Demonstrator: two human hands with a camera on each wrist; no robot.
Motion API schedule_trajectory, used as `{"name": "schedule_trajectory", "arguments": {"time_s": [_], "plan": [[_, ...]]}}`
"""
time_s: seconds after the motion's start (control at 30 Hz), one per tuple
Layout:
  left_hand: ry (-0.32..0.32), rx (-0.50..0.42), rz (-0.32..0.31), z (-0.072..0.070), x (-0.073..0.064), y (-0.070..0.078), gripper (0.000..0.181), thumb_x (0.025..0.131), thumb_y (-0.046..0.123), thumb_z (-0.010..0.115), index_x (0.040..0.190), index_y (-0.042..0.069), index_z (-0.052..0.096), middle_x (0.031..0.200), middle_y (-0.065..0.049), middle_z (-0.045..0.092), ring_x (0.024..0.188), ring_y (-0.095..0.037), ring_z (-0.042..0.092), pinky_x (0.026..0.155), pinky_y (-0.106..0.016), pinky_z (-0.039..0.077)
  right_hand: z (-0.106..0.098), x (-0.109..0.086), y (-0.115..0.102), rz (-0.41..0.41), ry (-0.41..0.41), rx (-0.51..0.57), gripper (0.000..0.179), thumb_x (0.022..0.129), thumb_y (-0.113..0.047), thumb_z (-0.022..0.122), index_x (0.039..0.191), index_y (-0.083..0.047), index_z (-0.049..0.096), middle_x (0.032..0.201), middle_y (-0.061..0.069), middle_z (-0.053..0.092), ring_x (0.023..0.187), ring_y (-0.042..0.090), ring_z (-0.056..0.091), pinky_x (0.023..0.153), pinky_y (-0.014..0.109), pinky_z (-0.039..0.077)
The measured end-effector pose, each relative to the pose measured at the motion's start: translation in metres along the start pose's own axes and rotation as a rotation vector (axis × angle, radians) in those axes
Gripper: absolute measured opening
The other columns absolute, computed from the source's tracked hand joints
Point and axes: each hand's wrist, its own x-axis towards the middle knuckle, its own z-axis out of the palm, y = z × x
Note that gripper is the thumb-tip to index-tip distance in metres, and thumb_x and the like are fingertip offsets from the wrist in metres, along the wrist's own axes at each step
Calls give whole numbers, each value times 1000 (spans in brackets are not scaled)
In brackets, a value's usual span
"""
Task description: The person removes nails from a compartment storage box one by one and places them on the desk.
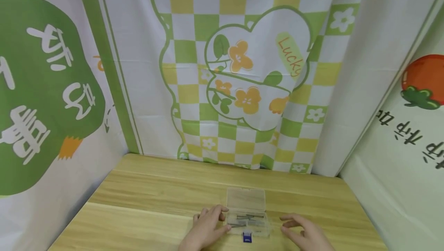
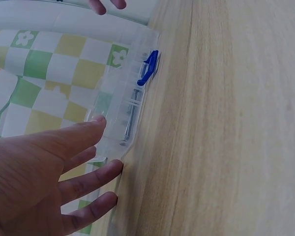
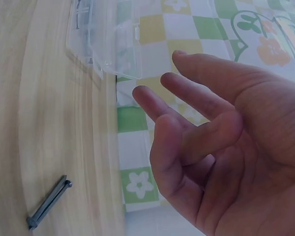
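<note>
On one table [image 1: 138,189], one clear box [image 1: 246,211], left grip [image 1: 207,226] spread, right grip [image 1: 304,232] loosely curled

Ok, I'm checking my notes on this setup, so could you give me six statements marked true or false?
1. The clear box stands with its lid open. True.
2. The lid is blue. False: it is clear; the latch is blue.
3. The left hand is nearer the box than the right hand. True.
4. The right hand grips the box. False: it is apart from it.
5. Dark pieces lie in the box. True.
6. The tabletop is green. False: it is wood-coloured.
</note>
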Motion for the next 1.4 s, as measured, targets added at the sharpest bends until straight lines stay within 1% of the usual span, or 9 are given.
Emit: {"name": "schedule_trajectory", "arguments": {"time_s": [0.17, 0.43, 0.57, 0.67, 0.77, 0.9, 1.07, 1.3, 1.4], "plan": [[-9, 1, -10, 1, -1, -2, 48, 98, 41, 75, 138, 19, 59, 110, 11, 65, 99, -15, 48, 90, -56, 35, 2, 7, -4, -64, -13, -46, 40, 103, -33, 70, 131, -5, 69, 114, 6, 75, 106, 32, 69, 82, 60, 57], [10, 17, 2, 1, 1, -1, 49, 97, 42, 75, 138, 20, 60, 112, 9, 67, 104, -18, 51, 92, -57, 36, 6, 17, -12, -161, 62, -150, 32, 99, -28, 76, 124, -10, 73, 110, 3, 78, 99, 25, 72, 75, 39, 56], [10, 14, 3, 1, 2, 1, 48, 97, 42, 76, 138, 20, 60, 112, 9, 67, 104, -18, 51, 92, -59, 36, 8, 21, -14, -214, 60, -179, 28, 98, -26, 77, 121, -11, 74, 107, 2, 79, 98, 27, 73, 76, 47, 58], [7, 14, 5, 0, 2, 2, 48, 98, 42, 75, 138, 20, 59, 112, 10, 67, 103, -17, 50, 92, -60, 36, 9, 24, -15, -230, 68, -207, 26, 97, -25, 77, 120, -12, 75, 105, 0, 79, 98, 30, 73, 77, 51, 58], [4, 12, 6, -1, 2, 2, 49, 98, 42, 75, 138, 20, 59, 112, 10, 67, 103, -17, 50, 92, -60, 36, 11, 26, -17, -236, 77, -227, 24, 97, -24, 78, 118, -15, 75, 104, -1, 78, 99, 33, 73, 82, 56, 57], [-4, -1, -4, -2, 1, 1, 48, 98, 41, 75, 139, 20, 59, 112, 10, 67, 103, -17, 49, 93, -62, 35, 14, 31, -21, -251, 81, -256, 22, 96, -24, 79, 117, -18, 76, 102, -5, 78, 99, 30, 73, 87, 61, 56], [-2, -6, -6, -2, 0, -1, 48, 98, 40, 75, 138, 21, 59, 112, 10, 66, 102, -16, 49, 93, -62, 35, 17, 38, -28, -261, 93, -325, 20, 94, -21, 80, 114, -20, 77, 99, -6, 78, 95, 28, 74, 82, 56, 58], [3, -6, -2, -2, 0, 0, 48, 98, 40, 76, 138, 20, 59, 112, 10, 66, 103, -17, 49, 93, -63, 34, 18, 48, -38, -296, 43, -381, 16, 94, -14, 80, 108, -20, 78, 99, -5, 78, 93, 26, 75, 76, 51, 60], [-3, -13, -3, -2, 0, 0, 48, 98, 41, 76, 139, 21, 59, 112, 10, 66, 103, -17, 49, 93, -63, 34, 19, 51, -41, -324, 41, -401, 17, 92, -10, 80, 105, -21, 78, 97, -6, 78, 92, 25, 75, 74, 49, 60]]}}
